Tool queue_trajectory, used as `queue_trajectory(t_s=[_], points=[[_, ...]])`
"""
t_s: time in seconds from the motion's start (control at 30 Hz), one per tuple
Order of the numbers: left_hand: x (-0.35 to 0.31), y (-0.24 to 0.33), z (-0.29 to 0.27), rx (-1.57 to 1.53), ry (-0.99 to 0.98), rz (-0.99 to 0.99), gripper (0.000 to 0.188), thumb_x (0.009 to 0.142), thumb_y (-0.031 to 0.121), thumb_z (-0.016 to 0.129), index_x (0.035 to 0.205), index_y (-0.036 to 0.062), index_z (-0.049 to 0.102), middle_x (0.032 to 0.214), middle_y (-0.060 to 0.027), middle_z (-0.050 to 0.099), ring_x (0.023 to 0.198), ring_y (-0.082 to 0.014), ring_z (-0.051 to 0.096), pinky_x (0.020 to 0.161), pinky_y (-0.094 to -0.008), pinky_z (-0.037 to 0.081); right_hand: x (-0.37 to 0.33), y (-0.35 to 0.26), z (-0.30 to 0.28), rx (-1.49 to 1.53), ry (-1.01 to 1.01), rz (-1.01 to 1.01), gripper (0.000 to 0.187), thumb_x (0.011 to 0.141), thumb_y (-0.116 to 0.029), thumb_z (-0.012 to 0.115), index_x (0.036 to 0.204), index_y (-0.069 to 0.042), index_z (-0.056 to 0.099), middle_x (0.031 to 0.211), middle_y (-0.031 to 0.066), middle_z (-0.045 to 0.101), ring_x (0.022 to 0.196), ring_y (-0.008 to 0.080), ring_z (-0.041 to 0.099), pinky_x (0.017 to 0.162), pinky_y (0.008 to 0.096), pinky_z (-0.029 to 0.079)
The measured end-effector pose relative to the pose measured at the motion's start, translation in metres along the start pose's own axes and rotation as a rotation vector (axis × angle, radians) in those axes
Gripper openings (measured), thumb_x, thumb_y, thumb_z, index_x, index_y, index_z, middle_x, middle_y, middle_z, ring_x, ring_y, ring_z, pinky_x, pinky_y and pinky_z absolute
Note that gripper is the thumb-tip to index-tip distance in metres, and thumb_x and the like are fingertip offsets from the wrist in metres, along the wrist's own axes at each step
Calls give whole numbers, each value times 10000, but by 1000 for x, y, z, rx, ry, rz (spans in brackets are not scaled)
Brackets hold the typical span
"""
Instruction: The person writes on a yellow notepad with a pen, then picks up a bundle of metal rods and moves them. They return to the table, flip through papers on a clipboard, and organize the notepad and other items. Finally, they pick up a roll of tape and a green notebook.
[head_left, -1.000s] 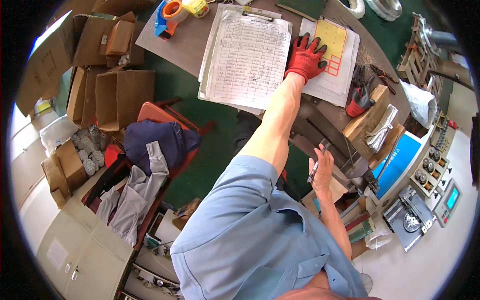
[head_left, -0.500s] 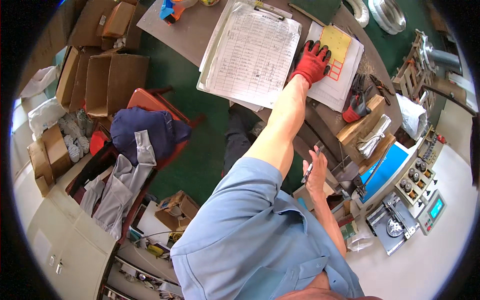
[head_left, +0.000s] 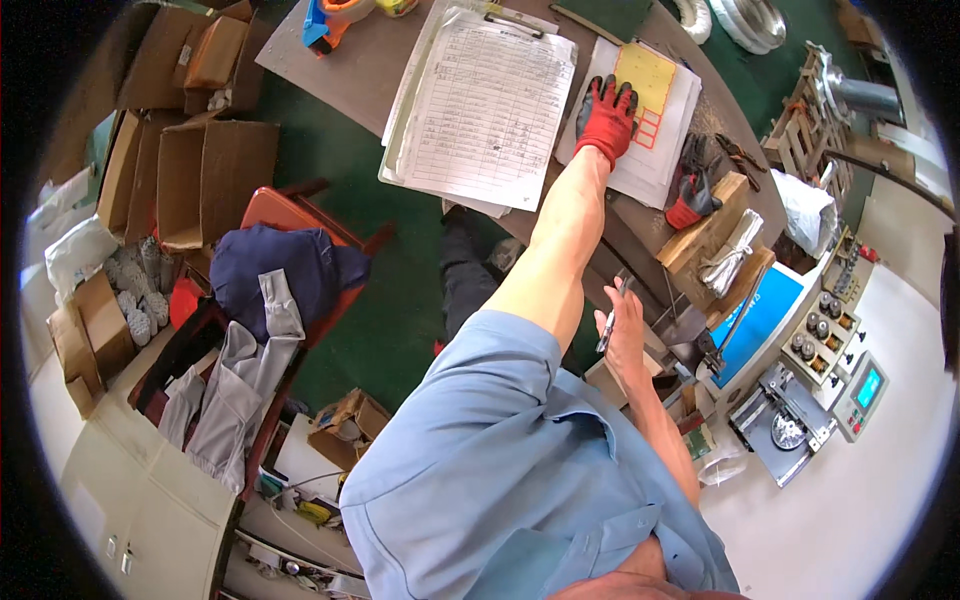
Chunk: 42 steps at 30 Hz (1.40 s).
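My left hand [head_left: 608,128], in a red and black work glove, lies flat on a stack of white sheets [head_left: 655,180] with its fingers spread. Under and beside its fingertips is a sheet with a yellow panel [head_left: 645,75] and red outlined boxes. Left of that hand, a clipboard [head_left: 485,110] carries a filled-in table form. My right hand [head_left: 628,325] is bare and closed around a slim dark and silver pen [head_left: 604,336], below the table's near edge. A second red and black glove [head_left: 692,195] rests right of the sheets.
Wooden blocks [head_left: 700,228], a tied white bundle [head_left: 735,255] and pliers [head_left: 738,152] lie on the right. Beyond stands a machine with a lit display [head_left: 868,388]. Clothes hang over a red chair [head_left: 268,205] at left, near cardboard boxes [head_left: 215,180].
The whole view has shifted slightly, so the table and papers sit further left. My left hand stays on the sheets, and my right hand still holds the pen.
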<state>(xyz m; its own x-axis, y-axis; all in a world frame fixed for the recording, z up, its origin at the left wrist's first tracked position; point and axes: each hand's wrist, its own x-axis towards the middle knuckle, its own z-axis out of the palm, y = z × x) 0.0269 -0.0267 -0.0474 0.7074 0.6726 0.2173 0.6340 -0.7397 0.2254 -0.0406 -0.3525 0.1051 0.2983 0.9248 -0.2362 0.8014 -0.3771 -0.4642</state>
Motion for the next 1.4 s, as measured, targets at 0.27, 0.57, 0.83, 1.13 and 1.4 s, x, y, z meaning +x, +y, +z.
queue_trajectory(t_s=[0.27, 0.57, 0.83, 1.13, 1.4], points=[[0, 20, -45, -182, 169, -83, 478, 857, 255, 560, 1311, 105, 541, 1354, -149, 522, 1270, -393, 441, 1080, -581, 264, 0, 6, 3, 29, 5, -2, 535, 816, -68, 683, 1307, -83, 471, 1381, 189, 472, 1239, 412, 439, 1064, 470, 371], [-118, 37, -125, -587, 152, 39, 533, 748, 221, 700, 1256, 118, 577, 1237, -137, 579, 1208, -343, 496, 1067, -503, 326, -6, 14, 8, 60, 39, -9, 513, 812, -56, 676, 1293, -80, 497, 1412, 182, 459, 1252, 405, 432, 1052, 467, 391], [-186, 14, -154, -545, 37, 147, 536, 749, 235, 713, 1257, 125, 583, 1232, -119, 587, 1218, -334, 497, 1067, -502, 340, -8, 17, 10, 29, 88, -73, 519, 798, -55, 676, 1290, -75, 511, 1383, 202, 480, 1244, 412, 445, 1039, 465, 408], [-195, 16, -156, -511, -16, 163, 516, 772, 229, 705, 1262, 125, 581, 1253, -124, 587, 1222, -334, 500, 1076, -500, 330, -13, 19, 22, 48, 121, -42, 527, 791, -46, 679, 1292, -78, 514, 1403, 193, 464, 1259, 411, 426, 1059, 463, 385], [-183, 23, -156, -551, -17, 190, 539, 757, 214, 704, 1273, 122, 575, 1255, -130, 583, 1211, -338, 506, 1063, -495, 349, -13, 17, 24, 71, 128, -13, 501, 821, -89, 660, 1299, -75, 510, 1338, 225, 495, 1249, 432, 421, 1056, 478, 380]])
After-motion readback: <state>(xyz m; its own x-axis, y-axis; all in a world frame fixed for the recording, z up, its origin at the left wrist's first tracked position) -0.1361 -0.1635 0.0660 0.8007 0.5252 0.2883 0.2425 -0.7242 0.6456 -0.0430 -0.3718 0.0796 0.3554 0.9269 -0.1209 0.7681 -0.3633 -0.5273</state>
